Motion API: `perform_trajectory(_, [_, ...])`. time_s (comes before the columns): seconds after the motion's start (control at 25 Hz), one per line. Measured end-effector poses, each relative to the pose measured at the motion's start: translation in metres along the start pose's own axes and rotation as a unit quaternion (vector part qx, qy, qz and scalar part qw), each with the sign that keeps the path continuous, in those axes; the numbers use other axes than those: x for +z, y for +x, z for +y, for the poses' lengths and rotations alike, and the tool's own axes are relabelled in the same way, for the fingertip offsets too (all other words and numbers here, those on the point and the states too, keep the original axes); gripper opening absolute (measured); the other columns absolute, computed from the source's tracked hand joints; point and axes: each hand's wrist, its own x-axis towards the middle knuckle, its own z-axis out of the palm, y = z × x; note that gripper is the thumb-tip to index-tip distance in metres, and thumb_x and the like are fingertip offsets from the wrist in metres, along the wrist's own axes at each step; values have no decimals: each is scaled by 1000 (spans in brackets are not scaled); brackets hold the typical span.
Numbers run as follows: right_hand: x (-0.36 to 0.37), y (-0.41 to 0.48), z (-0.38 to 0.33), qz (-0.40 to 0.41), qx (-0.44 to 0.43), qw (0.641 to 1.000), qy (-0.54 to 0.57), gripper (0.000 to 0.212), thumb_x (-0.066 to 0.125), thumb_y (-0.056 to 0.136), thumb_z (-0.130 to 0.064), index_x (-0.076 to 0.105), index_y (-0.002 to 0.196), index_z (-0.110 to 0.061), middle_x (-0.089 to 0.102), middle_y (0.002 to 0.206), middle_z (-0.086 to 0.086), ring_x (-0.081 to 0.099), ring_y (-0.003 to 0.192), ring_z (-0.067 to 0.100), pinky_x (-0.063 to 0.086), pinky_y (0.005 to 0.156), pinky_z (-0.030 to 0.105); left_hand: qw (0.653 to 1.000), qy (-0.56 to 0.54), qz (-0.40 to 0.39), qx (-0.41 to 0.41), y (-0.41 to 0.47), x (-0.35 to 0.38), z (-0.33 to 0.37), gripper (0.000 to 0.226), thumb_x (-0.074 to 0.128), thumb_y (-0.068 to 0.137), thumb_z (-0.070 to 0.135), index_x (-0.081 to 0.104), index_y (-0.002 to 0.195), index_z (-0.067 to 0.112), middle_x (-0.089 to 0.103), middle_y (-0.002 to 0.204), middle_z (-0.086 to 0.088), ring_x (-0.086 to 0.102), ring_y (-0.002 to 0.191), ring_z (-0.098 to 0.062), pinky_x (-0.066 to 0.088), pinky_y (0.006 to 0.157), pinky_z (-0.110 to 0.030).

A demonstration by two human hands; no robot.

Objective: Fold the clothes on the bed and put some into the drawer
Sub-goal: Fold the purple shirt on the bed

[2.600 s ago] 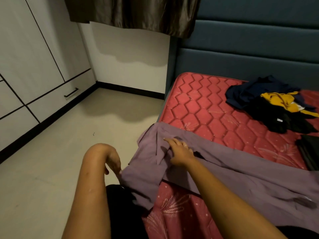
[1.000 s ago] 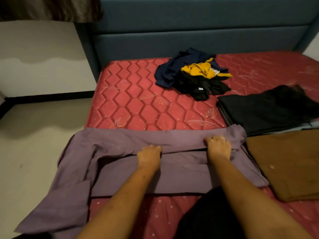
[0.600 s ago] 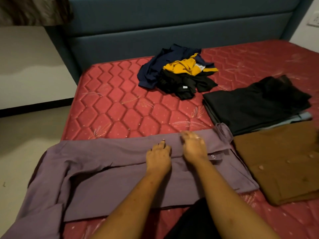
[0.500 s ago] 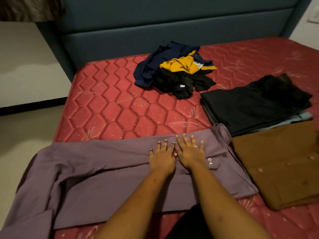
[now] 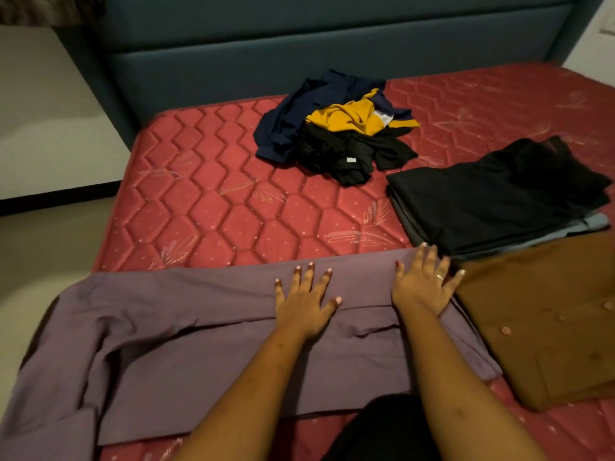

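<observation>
Purple shirt (image 5: 186,327) lies along the near edge of the mattress (image 5: 216,201), long axis left to right, its loose end trailing off at the left. Left hand (image 5: 304,304) presses flat mid-shirt, fingers spread, gripping nothing. Right hand (image 5: 421,287) does likewise at the right end, beside the brown garment (image 5: 539,321). The unfolded length lies nearer the left hand.

Our left hand (image 5: 304,302) and right hand (image 5: 422,287) press flat, fingers spread, on the purple shirt (image 5: 199,344) along the mattress's (image 5: 216,201) near edge, beside a folded brown garment (image 5: 549,327).
</observation>
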Motion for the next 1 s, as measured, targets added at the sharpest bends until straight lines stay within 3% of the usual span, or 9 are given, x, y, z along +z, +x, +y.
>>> perform_trajectory(0.16, [-26, -55, -70, -2, -172, 985, 18, 66, 34, 100, -41, 9, 154, -13, 5, 162, 5, -1, 149, 24, -7, 115, 54, 993, 13, 108, -35, -64, -7, -57, 64, 44, 92, 57, 25, 150, 36, 13, 161, 3, 6, 149, -20, -3, 113, -61])
perform_trajectory(0.24, [-28, -118, -128, -40, -312, 949, 39, 65, 35, 99, -41, 10, 154, -16, 4, 162, 4, -1, 149, 22, -8, 114, 55, 974, 33, 197, -107, -106, -15, -102, 66, 65, 82, 46, 44, 142, 28, 34, 154, -3, 28, 143, -25, 12, 108, -69])
perform_trajectory(0.28, [-24, -158, -156, -71, -384, 919, 51, 65, 36, 99, -40, 9, 154, -18, 3, 162, 1, -2, 149, 20, -9, 114, 56, 964, 41, 213, -155, -129, -21, -127, 71, 71, 77, 42, 45, 141, 27, 37, 152, -4, 31, 141, -26, 16, 107, -70])
perform_trajectory(0.36, [-15, -233, -202, -134, -499, 854, 59, 67, 41, 98, -38, 7, 154, -25, 2, 162, -3, -3, 149, 17, -10, 113, 56, 953, 31, 177, -243, -171, -31, -176, 80, 65, 81, 44, 27, 150, 31, 23, 158, -2, 19, 145, -24, 12, 111, -64])
perform_trajectory(0.44, [-8, -289, -238, -154, -561, 812, 36, 71, 45, 96, -37, 5, 154, -31, 2, 162, -4, -3, 149, 19, -7, 114, 57, 941, 10, 148, -305, -210, -36, -213, 80, 55, 88, 50, 11, 152, 35, 9, 160, -1, 10, 146, -24, 17, 113, -58])
perform_trajectory(0.6, [0, -332, -282, -186, -577, 793, -64, 77, 54, 92, -38, 6, 152, -39, 16, 159, 4, 6, 147, 32, 2, 113, 62, 930, -41, 86, -354, -264, -18, -247, 77, 52, 89, 48, 8, 151, 33, 21, 154, 0, 28, 139, -26, 35, 105, -52])
perform_trajectory(0.76, [-2, -335, -291, -190, -563, 790, -151, 86, 60, 87, -47, 5, 152, -38, 23, 156, 6, 16, 143, 35, 15, 112, 58, 925, -47, 81, -367, -276, -32, -256, 40, 49, 96, 21, 42, 135, 21, 49, 136, -7, 49, 122, -28, 48, 91, -41])
perform_trajectory(0.84, [-10, -338, -292, -200, -564, 790, -132, 93, 61, 86, -47, -5, 151, -39, 30, 153, 6, 25, 139, 33, 20, 110, 57, 920, -69, 108, -371, -278, -58, -259, 29, 47, 95, 14, 54, 124, 14, 58, 125, -11, 56, 114, -29, 49, 87, -39])
perform_trajectory(1.0, [-30, -360, -295, -294, -569, 767, -36, 101, 61, 86, -27, -18, 145, -49, 47, 143, 7, 44, 128, 33, 26, 106, 59, 913, -152, 193, -325, -304, -109, -270, 24, 47, 91, 17, 52, 112, 7, 57, 119, -19, 55, 109, -36, 44, 83, -38])
